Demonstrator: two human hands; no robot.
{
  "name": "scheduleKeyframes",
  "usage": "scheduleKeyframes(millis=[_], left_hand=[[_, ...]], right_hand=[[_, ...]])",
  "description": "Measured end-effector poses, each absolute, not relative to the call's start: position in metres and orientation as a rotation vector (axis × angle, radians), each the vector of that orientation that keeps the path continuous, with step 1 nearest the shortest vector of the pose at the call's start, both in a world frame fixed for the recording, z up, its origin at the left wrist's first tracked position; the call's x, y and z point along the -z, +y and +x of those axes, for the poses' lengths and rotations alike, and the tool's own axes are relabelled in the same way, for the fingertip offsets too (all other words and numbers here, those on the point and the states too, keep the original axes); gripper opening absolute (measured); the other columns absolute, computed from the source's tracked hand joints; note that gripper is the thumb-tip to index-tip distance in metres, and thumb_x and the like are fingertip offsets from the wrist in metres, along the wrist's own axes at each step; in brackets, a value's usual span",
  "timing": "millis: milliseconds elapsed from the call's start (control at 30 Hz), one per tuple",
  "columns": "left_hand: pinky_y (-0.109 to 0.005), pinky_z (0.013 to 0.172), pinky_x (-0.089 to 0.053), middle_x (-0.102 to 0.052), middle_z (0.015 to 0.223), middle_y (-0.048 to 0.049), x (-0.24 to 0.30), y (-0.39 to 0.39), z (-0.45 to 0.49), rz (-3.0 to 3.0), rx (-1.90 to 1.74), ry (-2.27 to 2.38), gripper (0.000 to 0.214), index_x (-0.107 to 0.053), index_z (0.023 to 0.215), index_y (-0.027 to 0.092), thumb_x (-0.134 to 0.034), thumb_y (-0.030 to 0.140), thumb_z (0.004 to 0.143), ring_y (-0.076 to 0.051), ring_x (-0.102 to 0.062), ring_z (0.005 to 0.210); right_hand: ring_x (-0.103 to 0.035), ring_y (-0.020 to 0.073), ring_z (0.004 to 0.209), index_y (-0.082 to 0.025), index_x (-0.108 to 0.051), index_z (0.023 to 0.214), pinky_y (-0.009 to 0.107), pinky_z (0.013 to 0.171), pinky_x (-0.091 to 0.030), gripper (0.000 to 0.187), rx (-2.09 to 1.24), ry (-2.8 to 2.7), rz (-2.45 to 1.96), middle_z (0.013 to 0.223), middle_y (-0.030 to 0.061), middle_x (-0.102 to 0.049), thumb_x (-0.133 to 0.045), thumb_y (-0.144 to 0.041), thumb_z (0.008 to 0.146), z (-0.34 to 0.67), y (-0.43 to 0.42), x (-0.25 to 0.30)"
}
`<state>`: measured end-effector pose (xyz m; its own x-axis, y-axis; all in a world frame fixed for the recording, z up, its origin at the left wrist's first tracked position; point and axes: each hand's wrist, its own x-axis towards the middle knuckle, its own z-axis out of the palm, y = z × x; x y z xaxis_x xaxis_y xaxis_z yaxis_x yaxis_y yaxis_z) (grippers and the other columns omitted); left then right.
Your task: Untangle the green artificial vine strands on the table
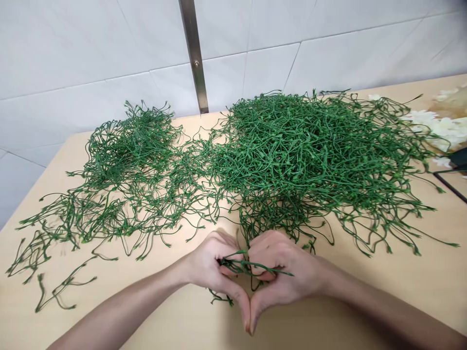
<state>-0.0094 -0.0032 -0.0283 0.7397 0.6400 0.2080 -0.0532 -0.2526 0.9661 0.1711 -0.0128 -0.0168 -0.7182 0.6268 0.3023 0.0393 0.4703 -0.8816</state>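
Note:
My left hand (213,262) and my right hand (286,265) meet low in the middle of the view, thumb tips touching. Both have curled fingers closed around a few thin green plastic stems (239,265), which run from one hand across to the other. Some stem ends poke out below my left hand. Just beyond my knuckles lies a big tangled pile of the same green stems (306,146). How far the fingers wrap the held stems is partly hidden.
A smaller heap of green stems (127,146) spreads over the left of the wooden table (175,321). White artificial flowers (447,129) and a black object (458,159) are at the right edge. Behind stands a tiled wall (91,43) with a metal strip (195,53).

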Motion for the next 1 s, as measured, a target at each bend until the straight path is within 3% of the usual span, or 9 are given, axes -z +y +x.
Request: scheduleKeyframes(millis=[333,467,533,600,700,767,833,900,1000], left_hand=[[-0.028,0.048,-0.014,-0.015,0.047,0.0087,0.028,-0.003,-0.010,1.683,-0.799,0.446,0.075,-0.018,0.047,0.017,-0.084,0.051,0.058,-0.008,-0.012,0.049],[-0.025,0.045,-0.017,-0.013,0.047,0.0088,0.026,0.007,-0.015,1.379,-1.140,0.747,0.076,-0.010,0.050,0.018,-0.081,0.041,0.068,-0.006,-0.015,0.047],[-0.022,0.044,-0.017,-0.017,0.047,0.0096,0.022,0.013,-0.018,1.340,-1.158,0.800,0.081,-0.012,0.050,0.018,-0.090,0.035,0.051,-0.005,-0.018,0.047],[-0.020,0.043,-0.018,-0.025,0.049,0.0095,0.019,0.016,-0.021,1.350,-1.063,0.782,0.074,-0.021,0.050,0.019,-0.093,0.036,0.043,-0.004,-0.022,0.047],[-0.020,0.044,-0.022,-0.043,0.056,0.0051,0.017,0.016,-0.024,1.336,-0.922,0.831,0.044,-0.050,0.066,0.016,-0.082,0.046,0.062,-0.005,-0.032,0.048],[-0.021,0.047,-0.026,-0.049,0.061,0.0027,0.017,0.015,-0.026,1.257,-0.883,0.827,0.039,-0.060,0.087,0.014,-0.070,0.049,0.076,-0.007,-0.037,0.050],[-0.023,0.049,-0.030,-0.046,0.058,0.0035,0.017,0.015,-0.026,1.139,-0.874,0.787,0.042,-0.061,0.100,0.012,-0.062,0.049,0.080,-0.009,-0.040,0.050],[-0.025,0.051,-0.032,-0.041,0.053,0.0057,0.016,0.016,-0.024,1.046,-0.871,0.766,0.044,-0.059,0.105,0.011,-0.060,0.047,0.078,-0.011,-0.042,0.049],[-0.025,0.055,-0.037,-0.035,0.049,0.0090,0.016,0.017,-0.021,0.979,-0.898,0.785,0.035,-0.054,0.104,0.015,-0.060,0.037,0.077,-0.011,-0.044,0.048]], right_hand=[[-0.018,0.0069,0.047,-0.020,-0.017,0.054,0.027,0.047,-0.019,0.069,-1.061,-2.080,-0.541,0.049,-0.0081,-0.018,-0.062,-0.067,0.076,0.171,-0.016,0.018],[-0.017,0.0067,0.045,-0.019,-0.014,0.053,0.027,0.044,-0.016,0.065,-0.820,-1.898,-0.723,0.050,-0.0069,-0.016,-0.066,-0.036,0.087,0.190,-0.004,0.002],[-0.018,0.0065,0.045,-0.019,-0.021,0.051,0.026,0.044,-0.018,0.062,-0.704,-1.843,-0.775,0.048,-0.0080,-0.017,-0.076,-0.031,0.078,0.201,0.006,-0.008],[-0.028,0.0070,0.045,-0.020,-0.039,0.053,0.025,0.043,-0.024,0.047,-0.698,-1.855,-0.828,0.048,-0.0069,-0.031,-0.079,-0.034,0.074,0.207,0.014,-0.014],[-0.039,0.0065,0.047,-0.019,-0.066,0.082,0.023,0.043,-0.033,0.014,-0.740,-1.858,-0.922,0.071,0.0016,-0.062,-0.070,-0.033,0.081,0.208,0.018,-0.011],[-0.038,0.0036,0.046,-0.020,-0.067,0.105,0.022,0.041,-0.035,0.025,-0.733,-1.819,-0.993,0.103,0.0078,-0.068,-0.067,-0.030,0.083,0.206,0.018,-0.006],[-0.034,0.0011,0.044,-0.023,-0.063,0.118,0.022,0.040,-0.035,0.036,-0.718,-1.760,-1.064,0.124,0.0112,-0.061,-0.068,-0.028,0.082,0.204,0.017,-0.002],[-0.033,0.0003,0.043,-0.024,-0.063,0.119,0.022,0.040,-0.034,0.036,-0.694,-1.703,-1.092,0.127,0.0114,-0.059,-0.067,-0.026,0.083,0.203,0.017,0.001],[-0.041,0.0027,0.045,-0.020,-0.069,0.100,0.023,0.041,-0.036,0.017,-0.604,-1.663,-1.055,0.104,0.0084,-0.067,-0.066,-0.021,0.083,0.202,0.018,0.001]])
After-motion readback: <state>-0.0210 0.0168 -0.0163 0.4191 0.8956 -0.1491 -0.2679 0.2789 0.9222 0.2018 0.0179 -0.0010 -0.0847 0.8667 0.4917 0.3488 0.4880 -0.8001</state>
